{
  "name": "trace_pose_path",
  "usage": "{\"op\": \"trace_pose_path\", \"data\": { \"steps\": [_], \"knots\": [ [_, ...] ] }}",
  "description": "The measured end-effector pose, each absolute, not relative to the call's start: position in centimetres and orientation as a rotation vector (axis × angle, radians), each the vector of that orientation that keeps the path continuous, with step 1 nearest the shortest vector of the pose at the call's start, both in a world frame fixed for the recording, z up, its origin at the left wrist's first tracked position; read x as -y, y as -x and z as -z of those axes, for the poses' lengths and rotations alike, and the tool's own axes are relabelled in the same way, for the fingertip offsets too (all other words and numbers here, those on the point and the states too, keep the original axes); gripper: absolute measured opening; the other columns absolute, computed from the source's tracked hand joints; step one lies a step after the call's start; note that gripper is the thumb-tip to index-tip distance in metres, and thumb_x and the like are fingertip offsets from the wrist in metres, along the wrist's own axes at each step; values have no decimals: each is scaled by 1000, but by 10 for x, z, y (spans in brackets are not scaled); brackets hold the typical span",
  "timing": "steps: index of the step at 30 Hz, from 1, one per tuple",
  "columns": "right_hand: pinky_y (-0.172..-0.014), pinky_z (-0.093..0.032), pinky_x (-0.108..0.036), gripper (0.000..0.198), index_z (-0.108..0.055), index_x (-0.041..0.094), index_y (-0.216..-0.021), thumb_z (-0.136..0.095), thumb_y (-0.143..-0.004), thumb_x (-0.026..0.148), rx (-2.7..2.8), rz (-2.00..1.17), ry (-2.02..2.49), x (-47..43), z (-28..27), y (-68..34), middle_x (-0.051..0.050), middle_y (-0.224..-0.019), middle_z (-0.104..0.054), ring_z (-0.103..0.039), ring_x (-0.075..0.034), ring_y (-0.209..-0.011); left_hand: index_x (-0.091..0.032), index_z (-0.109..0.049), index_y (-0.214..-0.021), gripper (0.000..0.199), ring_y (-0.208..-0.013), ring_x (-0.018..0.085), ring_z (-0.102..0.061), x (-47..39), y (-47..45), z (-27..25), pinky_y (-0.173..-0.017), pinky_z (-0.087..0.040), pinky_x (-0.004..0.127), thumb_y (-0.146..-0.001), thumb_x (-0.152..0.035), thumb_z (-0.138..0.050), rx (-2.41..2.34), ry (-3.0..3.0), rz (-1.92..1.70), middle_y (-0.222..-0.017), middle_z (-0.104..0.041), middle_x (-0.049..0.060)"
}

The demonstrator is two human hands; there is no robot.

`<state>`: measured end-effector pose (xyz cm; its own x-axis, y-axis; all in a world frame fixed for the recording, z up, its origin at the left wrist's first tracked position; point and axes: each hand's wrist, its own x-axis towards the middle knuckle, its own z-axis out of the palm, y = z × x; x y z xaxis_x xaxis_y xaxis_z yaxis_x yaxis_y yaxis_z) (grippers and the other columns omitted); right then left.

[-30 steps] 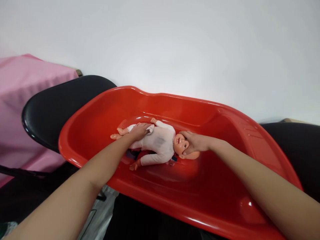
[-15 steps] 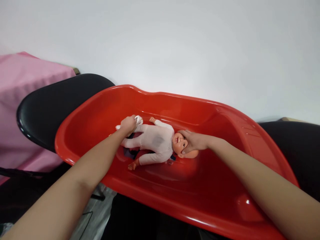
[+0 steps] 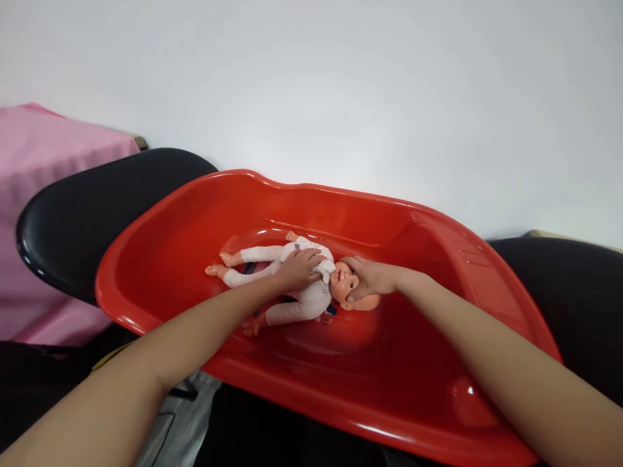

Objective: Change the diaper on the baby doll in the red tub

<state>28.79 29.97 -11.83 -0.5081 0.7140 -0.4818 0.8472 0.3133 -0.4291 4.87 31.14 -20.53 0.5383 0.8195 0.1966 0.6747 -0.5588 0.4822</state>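
In the middle of the glossy red plastic baby tub [image 3: 160,246], seen from my head camera, the small plastic baby doll in a white bodysuit [image 3: 272,259] lies on its back, feet toward the left, head to the right. My left hand [image 3: 300,269] presses on its chest, fingers bunched around a small white cloth [image 3: 325,268] near the chin. My right hand [image 3: 372,277] cups the doll's head from the right, fingers curled over the brow. The tub rests across black chair seats [image 3: 78,207].
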Motion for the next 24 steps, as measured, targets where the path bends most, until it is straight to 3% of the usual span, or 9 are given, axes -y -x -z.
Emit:
{"op": "trace_pose_path", "data": {
  "steps": [4,13,16,20,24],
  "knots": [
    [-102,-50,-44,86,-48,28,-136,-84,-64,57,-2392,947,-1421,-303,124,-290,-9,-135,-55,-61,-33,-117,-20,-57,-134,37,-139,27,-46,-318,-43,213,-120,-26,53,-100,-31,-48,-1336,-2529,-435,-149,-56,11],
    [-101,-50,-43,84,-50,27,-134,-85,-64,58,-2408,913,-1404,-304,127,-291,-9,-133,-56,-61,-33,-117,-20,-61,-131,36,-130,29,-52,-341,-3,220,-108,-37,46,-104,-38,-43,-1520,-2624,-303,-138,-61,12],
    [-100,-51,-43,85,-50,28,-134,-86,-63,57,-2395,934,-1417,-303,124,-290,-9,-134,-55,-62,-33,-116,-21,-60,-133,41,-125,31,-55,-348,22,222,-106,-38,49,-106,-41,-37,-1642,-2549,-207,-134,-62,14],
    [-100,-51,-43,87,-49,28,-135,-87,-62,55,-2377,953,-1430,-300,120,-288,-9,-136,-56,-63,-32,-115,-23,-55,-141,48,-133,34,-50,-357,58,227,-111,-34,53,-105,-47,-34,-1786,-2395,-129,-145,-56,16],
    [-100,-51,-44,86,-49,28,-135,-86,-62,54,-2378,950,-1432,-300,119,-287,-9,-136,-56,-62,-32,-116,-17,-51,-145,65,-132,39,-52,-363,84,231,-106,-40,54,-102,-61,-30,-1955,-2159,-235,-146,-56,21]
  ]
}}
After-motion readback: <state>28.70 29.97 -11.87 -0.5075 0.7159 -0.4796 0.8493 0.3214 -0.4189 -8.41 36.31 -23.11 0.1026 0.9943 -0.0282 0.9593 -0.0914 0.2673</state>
